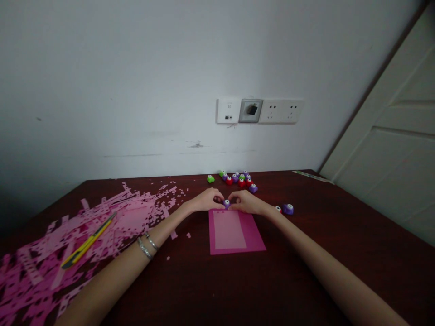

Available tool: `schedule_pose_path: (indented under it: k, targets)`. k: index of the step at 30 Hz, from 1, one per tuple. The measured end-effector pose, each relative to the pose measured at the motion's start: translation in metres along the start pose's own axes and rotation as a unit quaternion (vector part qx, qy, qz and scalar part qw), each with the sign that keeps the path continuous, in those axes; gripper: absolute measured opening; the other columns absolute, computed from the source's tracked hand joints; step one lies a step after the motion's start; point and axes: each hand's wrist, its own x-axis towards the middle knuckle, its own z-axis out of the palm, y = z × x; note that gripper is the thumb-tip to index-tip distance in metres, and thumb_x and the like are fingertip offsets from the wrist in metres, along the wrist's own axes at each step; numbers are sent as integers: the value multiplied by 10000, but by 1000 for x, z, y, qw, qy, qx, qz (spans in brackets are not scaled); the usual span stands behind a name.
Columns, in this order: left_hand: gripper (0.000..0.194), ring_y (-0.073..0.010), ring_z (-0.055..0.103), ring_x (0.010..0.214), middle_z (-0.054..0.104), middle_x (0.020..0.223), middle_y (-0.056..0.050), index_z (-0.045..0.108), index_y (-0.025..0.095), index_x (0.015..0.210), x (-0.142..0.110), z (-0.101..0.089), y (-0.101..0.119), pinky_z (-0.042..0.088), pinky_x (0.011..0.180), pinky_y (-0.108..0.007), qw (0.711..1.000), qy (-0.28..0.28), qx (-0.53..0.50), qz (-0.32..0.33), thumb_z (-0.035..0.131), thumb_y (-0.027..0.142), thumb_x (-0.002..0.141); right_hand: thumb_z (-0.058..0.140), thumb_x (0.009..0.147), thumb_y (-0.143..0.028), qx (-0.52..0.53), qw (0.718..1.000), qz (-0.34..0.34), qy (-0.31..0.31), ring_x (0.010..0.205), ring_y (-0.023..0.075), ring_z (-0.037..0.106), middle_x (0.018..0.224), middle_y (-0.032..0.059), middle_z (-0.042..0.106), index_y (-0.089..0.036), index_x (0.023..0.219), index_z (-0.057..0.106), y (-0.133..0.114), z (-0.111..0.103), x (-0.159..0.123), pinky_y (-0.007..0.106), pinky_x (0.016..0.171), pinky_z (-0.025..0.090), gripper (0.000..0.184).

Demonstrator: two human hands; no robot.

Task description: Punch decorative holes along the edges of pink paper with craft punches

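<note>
Between my two hands sits a small purple craft punch (226,203) with a white button on top. It stands at the far edge of a light pink paper sheet (229,231), which lies over a darker pink sheet (254,240). A few small punched holes show along the light sheet's far edge. My left hand (208,199) pinches the punch from the left, two bracelets on its wrist. From the right, my right hand (247,201) closes its fingers on the same punch. How far the paper goes into the punch is hidden.
Several purple, red and green punches (241,182) cluster near the wall. A purple punch (288,208) and a partly hidden red one lie by my right forearm. Pink paper scraps (44,271) cover the left side, with a yellow utility knife (90,240) on them. A ruler-like strip (312,176) lies back right.
</note>
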Motion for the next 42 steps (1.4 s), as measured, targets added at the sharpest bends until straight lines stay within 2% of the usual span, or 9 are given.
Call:
schedule_pose_path:
  k: [8,17,23,25,27,30,32,37,42]
  targets:
    - [273,-122,548,691,620,781,-29,666,144,884,-1,2,-3,407,630,-225,1000,6,-28,-5,645,349,704,587,738,-228,4,1000,0,2,535,103,502,637,-1,583,-131,935,627,-2,0,-1,199,479,335,223]
    - [310,-126,544,691,597,770,-32,669,141,862,-2,1,0,408,631,-230,1000,3,-9,-8,654,400,692,581,736,-216,2,1000,-3,-11,545,102,502,657,0,580,-131,949,625,-6,-2,-2,200,486,341,233]
    - [300,-134,546,727,621,804,-35,666,152,859,-5,-15,3,396,643,-226,1000,1,-16,-19,669,384,669,622,724,-339,32,998,48,-37,496,98,486,600,-13,563,-122,1073,585,-11,-19,-8,198,450,328,412]
    - [228,-135,551,716,636,771,-32,673,155,779,-7,-25,5,386,630,-224,999,-2,-6,-42,656,357,675,632,706,-398,31,997,57,-40,513,100,489,628,7,589,-116,975,632,-12,-28,-11,203,458,337,390]
    - [188,-131,557,670,646,713,-25,679,156,713,-10,-31,7,377,603,-221,997,-34,-2,-71,647,337,673,618,711,-391,24,996,63,-62,518,100,494,639,24,610,-113,855,665,-13,-33,-12,206,465,347,317]
    - [191,-118,554,591,646,641,-10,683,157,676,-12,-31,8,366,553,-213,988,-105,-6,-112,676,342,632,599,711,-314,6,994,66,-84,529,105,515,647,33,632,-115,784,678,-14,-32,-13,203,467,355,226]
    - [215,-114,548,566,644,627,-9,679,153,666,-12,-27,8,360,530,-210,983,-128,-4,-130,703,355,597,602,699,-286,-3,993,72,-91,538,110,528,661,36,641,-118,773,678,-13,-26,-11,201,462,358,199]
    - [182,-110,541,543,626,584,-1,669,151,628,-10,-18,6,350,504,-202,983,-128,5,-128,708,325,590,615,660,-227,-32,994,68,-82,558,123,555,650,34,648,-127,717,671,-11,-15,-8,202,466,363,128]
    - [128,-104,535,531,618,561,11,671,157,616,-9,-15,5,351,502,-197,984,-128,1,-128,700,280,596,590,675,-220,-35,992,73,-95,569,130,569,651,37,657,-134,693,673,-10,-13,-7,206,477,372,122]
